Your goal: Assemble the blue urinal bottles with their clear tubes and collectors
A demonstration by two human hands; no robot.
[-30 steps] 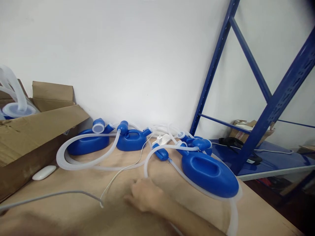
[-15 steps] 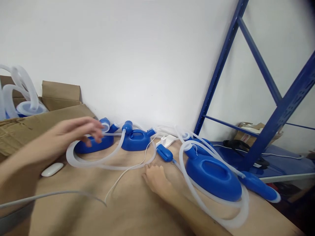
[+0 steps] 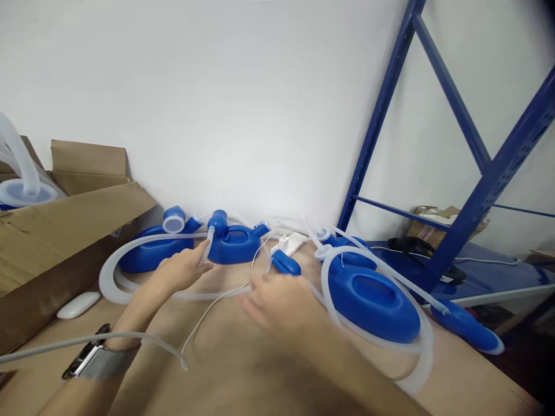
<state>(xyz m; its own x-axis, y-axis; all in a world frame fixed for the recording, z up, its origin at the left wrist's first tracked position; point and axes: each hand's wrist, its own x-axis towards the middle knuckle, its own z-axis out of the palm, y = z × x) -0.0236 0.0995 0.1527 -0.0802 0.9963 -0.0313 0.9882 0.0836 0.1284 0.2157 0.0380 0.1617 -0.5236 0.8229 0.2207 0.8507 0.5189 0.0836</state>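
Matt brown cardboard on the box (image 3: 78, 231) here; just right of it, smooth, glossy white plastic on a rounded object (image 3: 78, 305)! Further right of the box, blue bottles (image 3: 368, 316) in smooth plastic, softly shining, and translucent plastic hoses (image 3: 108, 277); far right of it, a painted metal rack (image 3: 380, 115).

The light brown table (image 3: 208, 358) in front of me carries a cardboard box (image 3: 82, 245) at its left end, flaps up, with a smooth white rounded object (image 3: 78, 305) just beside it. Toward the back sit two blue bottles (image 3: 236, 245) side by side, a translucent hose (image 3: 106, 280) looping across the surface in front of them. Near the middle I see a white power strip (image 3: 295, 242), a blue fitting (image 3: 287, 263) close by and a thin white cable (image 3: 212, 305). On the right lies a larger-looking blue jug (image 3: 373, 303), ringed by more translucent tubing (image 3: 427, 349).
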